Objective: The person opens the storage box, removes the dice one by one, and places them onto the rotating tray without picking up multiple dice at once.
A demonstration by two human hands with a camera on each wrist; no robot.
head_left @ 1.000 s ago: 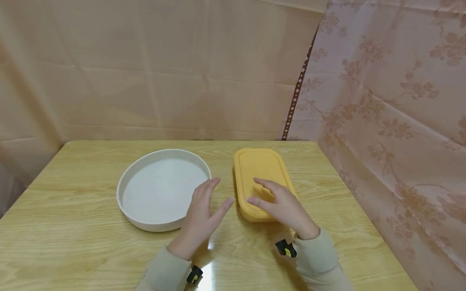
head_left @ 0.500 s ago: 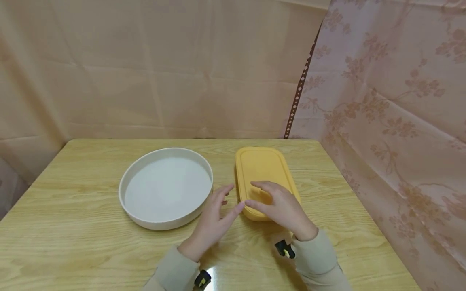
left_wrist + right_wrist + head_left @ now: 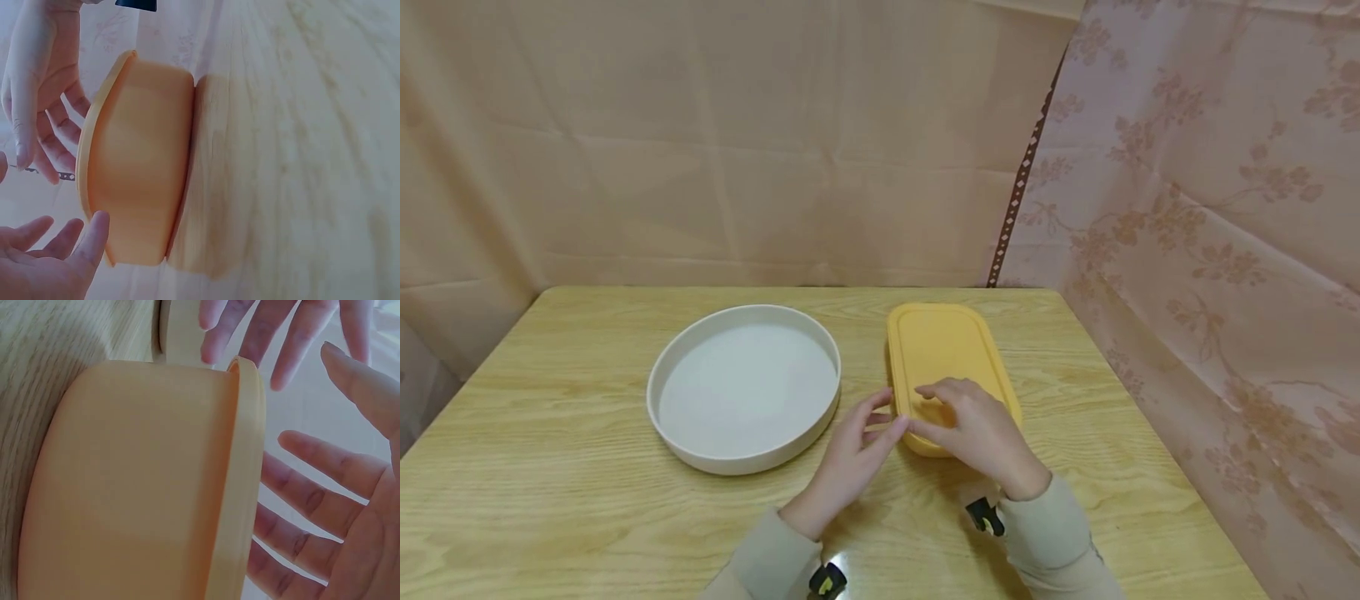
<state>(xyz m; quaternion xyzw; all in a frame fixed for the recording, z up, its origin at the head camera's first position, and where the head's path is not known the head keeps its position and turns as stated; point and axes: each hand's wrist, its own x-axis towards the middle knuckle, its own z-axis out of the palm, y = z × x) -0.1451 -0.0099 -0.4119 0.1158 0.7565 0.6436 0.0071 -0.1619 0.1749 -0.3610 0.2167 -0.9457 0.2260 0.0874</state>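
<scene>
A yellow lidded box (image 3: 943,346) stands on the table, its rim and side wall filling much of the right wrist view. My left hand (image 3: 856,458) is at the box's near left edge; in the left wrist view a fingertip of that hand (image 3: 50,265) comes up to the lid rim, contact unclear. Over the near part of the lid is my right hand (image 3: 985,433), with loosely bent fingers. In the right wrist view, the fingers of the right hand (image 3: 350,512) are spread, some partly hidden behind the lid rim. Neither hand grips anything.
To the left of the box stands a round white tray (image 3: 748,387) with a raised rim. The wooden table (image 3: 550,467) ends at a beige curtain (image 3: 760,150) behind and a pink floral cloth (image 3: 1210,233) on the right.
My left hand has moved right, from beside the tray to the box's left edge. The right hand has shifted only slightly over the lid. Box and tray stay in place.
</scene>
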